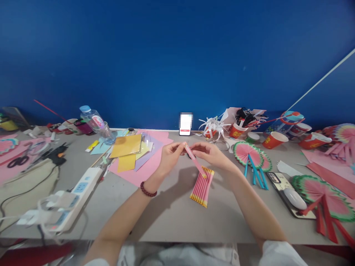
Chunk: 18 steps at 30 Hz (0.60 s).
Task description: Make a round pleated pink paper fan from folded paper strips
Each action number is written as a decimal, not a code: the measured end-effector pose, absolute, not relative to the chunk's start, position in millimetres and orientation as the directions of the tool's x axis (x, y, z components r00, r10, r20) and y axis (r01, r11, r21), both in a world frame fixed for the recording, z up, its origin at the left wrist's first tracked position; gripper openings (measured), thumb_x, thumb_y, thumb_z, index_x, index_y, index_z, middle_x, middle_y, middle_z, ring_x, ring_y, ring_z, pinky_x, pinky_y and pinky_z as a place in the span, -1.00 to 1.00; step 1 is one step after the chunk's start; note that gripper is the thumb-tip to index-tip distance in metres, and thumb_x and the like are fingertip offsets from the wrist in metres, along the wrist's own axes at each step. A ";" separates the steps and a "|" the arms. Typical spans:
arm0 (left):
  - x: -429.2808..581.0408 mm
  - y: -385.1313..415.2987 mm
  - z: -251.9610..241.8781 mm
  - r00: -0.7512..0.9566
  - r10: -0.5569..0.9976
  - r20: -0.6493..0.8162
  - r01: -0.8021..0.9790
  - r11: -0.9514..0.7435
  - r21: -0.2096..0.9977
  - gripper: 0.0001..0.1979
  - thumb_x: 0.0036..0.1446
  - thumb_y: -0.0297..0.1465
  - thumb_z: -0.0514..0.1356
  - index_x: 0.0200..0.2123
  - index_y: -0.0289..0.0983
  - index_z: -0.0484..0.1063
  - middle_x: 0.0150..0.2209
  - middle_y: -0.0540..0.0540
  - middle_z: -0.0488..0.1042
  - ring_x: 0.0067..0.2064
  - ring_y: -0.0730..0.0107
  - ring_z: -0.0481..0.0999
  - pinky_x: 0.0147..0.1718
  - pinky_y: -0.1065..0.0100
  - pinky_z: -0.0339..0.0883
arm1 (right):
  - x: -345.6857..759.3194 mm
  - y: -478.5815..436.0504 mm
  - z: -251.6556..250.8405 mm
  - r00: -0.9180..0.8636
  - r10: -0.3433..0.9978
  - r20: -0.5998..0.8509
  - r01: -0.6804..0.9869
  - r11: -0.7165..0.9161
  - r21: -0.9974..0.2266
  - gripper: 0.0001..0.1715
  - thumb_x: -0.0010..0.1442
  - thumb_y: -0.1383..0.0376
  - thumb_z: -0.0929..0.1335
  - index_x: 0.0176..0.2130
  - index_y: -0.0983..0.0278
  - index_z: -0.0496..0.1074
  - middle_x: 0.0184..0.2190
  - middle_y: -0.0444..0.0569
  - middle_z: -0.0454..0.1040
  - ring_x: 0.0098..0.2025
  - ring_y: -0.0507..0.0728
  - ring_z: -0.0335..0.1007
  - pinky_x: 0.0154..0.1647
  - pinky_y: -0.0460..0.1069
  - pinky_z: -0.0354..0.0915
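Note:
A narrow folded pink paper strip [195, 159] with a yellow end hangs slanting down between my hands. My left hand [170, 158] pinches its top end between thumb and fingers. Against the strip's right side, near the top, my right hand [210, 154] is closed with curled fingers; part of its grip is hidden. Just below lies an accordion-pleated pink paper [202, 188] with yellow edges, flat on the grey table [166, 218]. The strip's lower end overlaps the top of this pleated paper in view; I cannot tell whether they touch.
A lit phone [185, 124] stands against the blue wall. Coloured paper sheets [126, 145], a bottle [97, 122] and a power strip [80, 195] lie left. Paper fans [249, 155], red paper cups [275, 140], and a white mouse [295, 198] on a phone [285, 192] sit right.

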<state>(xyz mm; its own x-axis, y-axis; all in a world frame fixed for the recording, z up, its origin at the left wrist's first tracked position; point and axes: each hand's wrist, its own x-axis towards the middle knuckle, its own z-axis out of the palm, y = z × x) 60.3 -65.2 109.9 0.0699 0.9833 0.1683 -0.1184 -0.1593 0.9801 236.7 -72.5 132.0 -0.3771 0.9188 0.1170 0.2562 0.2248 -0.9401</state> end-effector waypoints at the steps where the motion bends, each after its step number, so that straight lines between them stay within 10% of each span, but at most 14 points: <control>1: 60.5 -66.3 111.0 0.073 0.980 0.186 -0.100 -0.179 0.979 -0.68 0.01 -0.14 0.23 -0.37 -0.29 0.56 -0.38 -0.11 0.57 -0.34 0.33 0.54 -0.36 0.38 0.42 | 234.3 -71.7 129.1 -0.352 0.926 0.138 0.229 0.228 -0.946 -0.69 0.11 0.12 0.35 -0.21 0.25 0.46 -0.25 -0.01 0.51 -0.25 0.10 0.42 -0.21 0.00 0.33; 18: 63.3 -73.5 111.2 0.146 0.947 0.285 0.055 -0.296 0.954 -0.69 0.07 -0.16 0.18 -0.38 -0.30 0.54 -0.40 -0.10 0.55 -0.36 0.32 0.52 -0.35 0.36 0.43 | 220.1 -69.5 111.0 -0.156 0.966 0.206 0.188 0.234 -0.954 -0.81 0.01 0.19 0.37 -0.42 0.28 0.42 -0.47 -0.07 0.46 -0.42 0.06 0.38 -0.37 -0.03 0.32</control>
<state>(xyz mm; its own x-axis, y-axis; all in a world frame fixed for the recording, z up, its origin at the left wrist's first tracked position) 63.3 -73.5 111.2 0.1459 0.9472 0.2854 0.0547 -0.2957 0.9537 220.1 -69.5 111.0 -0.1557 0.9661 0.2061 0.1876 0.2338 -0.9540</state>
